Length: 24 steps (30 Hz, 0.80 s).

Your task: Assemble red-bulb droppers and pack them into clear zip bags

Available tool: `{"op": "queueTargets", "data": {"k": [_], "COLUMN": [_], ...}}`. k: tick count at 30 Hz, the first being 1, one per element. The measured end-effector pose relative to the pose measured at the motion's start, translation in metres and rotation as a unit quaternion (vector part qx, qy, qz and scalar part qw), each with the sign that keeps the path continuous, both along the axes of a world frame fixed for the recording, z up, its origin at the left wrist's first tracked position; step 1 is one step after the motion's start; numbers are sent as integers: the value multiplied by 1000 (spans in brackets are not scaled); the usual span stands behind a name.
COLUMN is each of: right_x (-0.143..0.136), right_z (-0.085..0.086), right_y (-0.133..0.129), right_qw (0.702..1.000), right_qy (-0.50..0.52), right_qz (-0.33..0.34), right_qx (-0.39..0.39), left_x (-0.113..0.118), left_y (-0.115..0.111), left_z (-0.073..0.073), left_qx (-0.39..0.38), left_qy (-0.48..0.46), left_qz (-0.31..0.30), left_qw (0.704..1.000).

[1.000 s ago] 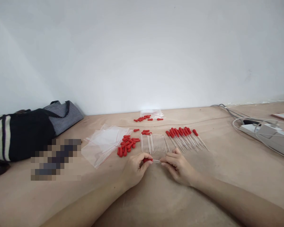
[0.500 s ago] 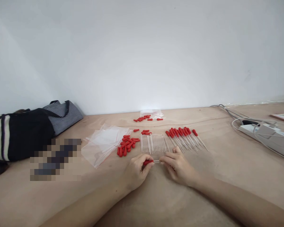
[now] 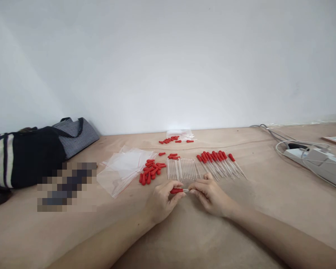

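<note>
My left hand [image 3: 165, 200] has its thumb and forefinger around a red rubber bulb [image 3: 177, 191], with much of the bulb showing between them. The bulb sits at the end of a clear dropper tube [image 3: 186, 190]. My right hand [image 3: 208, 196] pinches that tube, and its fingers hide the far part of it. Just beyond my hands lies a row of bare clear tubes [image 3: 182, 169]. Finished-looking droppers with red bulbs [image 3: 212, 157] lie fanned out to the right. A heap of loose red bulbs [image 3: 149, 172] is on the left.
Clear plastic bags [image 3: 123, 164] overlap left of the bulbs. Farther back are more red bulbs and a small bag [image 3: 180, 133] near the wall. A dark cloth bag [image 3: 36, 157] lies at left. A white power strip [image 3: 310, 157] with cables is at right.
The left fingers have loosened and shifted along the bulb toward the tube, so more of the bulb shows. The right hand still pinches the tube, close to the left fingertips.
</note>
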State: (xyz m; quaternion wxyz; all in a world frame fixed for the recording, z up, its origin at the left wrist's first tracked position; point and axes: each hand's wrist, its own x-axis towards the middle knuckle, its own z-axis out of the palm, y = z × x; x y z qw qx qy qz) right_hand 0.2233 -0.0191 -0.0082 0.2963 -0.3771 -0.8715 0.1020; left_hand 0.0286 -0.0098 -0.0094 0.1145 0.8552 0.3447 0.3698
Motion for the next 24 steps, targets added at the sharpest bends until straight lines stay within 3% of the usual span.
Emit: {"op": "queueTargets", "data": {"k": [10,18,24], "right_x": [-4,0,2], "right_z": [0,8,8], "right_y": [-3,1,3], "right_qw": [999,999,999], "right_qy": [24,23,18], "right_qz": [-13,6,18], "right_qx": [-24,-38,-26], "left_x": [-1,-2,-3], "left_y": [0,3,4], "left_z": [0,0,-2], "left_qx": [34,-49,-42], "left_qy": [-3,-30,-35], "left_qz": [16,3,-4], "left_qw": [999,998,998]}}
